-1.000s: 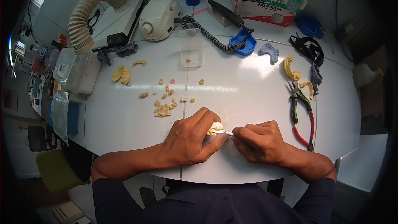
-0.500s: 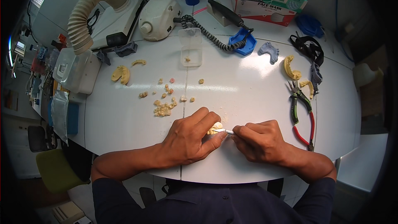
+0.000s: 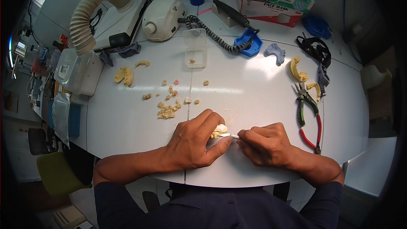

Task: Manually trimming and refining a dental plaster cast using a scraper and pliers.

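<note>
Close to the near edge of the white table, my left hand (image 3: 196, 140) is closed around a cream-coloured dental model (image 3: 219, 129); my fingers hide part of it. My right hand (image 3: 268, 145) pinches a slim carving knife (image 3: 232, 135) with a pale blade and metallic handle. Its blade lies against the model's lower side, beside my left thumb. Light shavings (image 3: 229, 116) are scattered just beyond the model. To the left of these, several loose tooth-coloured pieces (image 3: 168, 111) lie in a cluster.
Red-and-green pliers (image 3: 308, 116) lie right of my right hand. Plaster arches (image 3: 298, 69) sit at far right, another model (image 3: 123, 76) at left. A clear small box (image 3: 196, 58) stands open mid-table. Behind are a white control unit (image 3: 160, 19), a handpiece (image 3: 230, 12) and a ribbed hose (image 3: 85, 15).
The dental model has tilted slightly in my left hand, and the blade sits a little lower against it. Both hands stay almost in place.
</note>
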The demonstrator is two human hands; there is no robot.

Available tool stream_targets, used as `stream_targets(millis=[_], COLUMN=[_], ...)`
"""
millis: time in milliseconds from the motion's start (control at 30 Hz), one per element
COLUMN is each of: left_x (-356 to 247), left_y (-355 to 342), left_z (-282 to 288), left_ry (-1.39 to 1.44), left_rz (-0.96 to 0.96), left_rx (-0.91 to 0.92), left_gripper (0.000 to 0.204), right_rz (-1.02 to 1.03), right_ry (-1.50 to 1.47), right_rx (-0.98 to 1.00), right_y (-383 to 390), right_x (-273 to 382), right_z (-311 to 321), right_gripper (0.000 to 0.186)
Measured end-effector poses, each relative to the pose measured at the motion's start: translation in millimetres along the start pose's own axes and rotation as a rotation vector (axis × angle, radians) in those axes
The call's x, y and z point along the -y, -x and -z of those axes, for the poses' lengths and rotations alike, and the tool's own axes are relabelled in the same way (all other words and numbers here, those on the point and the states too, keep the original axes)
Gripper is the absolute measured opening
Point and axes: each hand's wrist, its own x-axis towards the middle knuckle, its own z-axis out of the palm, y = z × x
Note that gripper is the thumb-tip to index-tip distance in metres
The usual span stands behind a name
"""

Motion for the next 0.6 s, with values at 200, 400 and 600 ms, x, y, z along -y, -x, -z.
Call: stream_targets(millis=[200,400,600], left_x=[-2.2,0.6,-2.2], left_y=[0.1,0.8,-0.1], left_z=[0.4,-0.8,0.9], left_ry=[0.013,0.009,0.005], left_rz=[0.017,-0.021,0.003], left_rx=[0.002,-0.008,0.010], left_gripper=[0.033,0.038,0.031], right_rz=[0.001,0.002,0.003], right_ry=[-0.003,0.000,0.002], right_rx=[-0.001,0.009,-0.010], right_y=[-0.3,0.3,0.8], right_x=[0.2,-0.3,-1.2], right_z=[-0.6,-0.7,-2.3], right_gripper=[0.020,0.020,0.020])
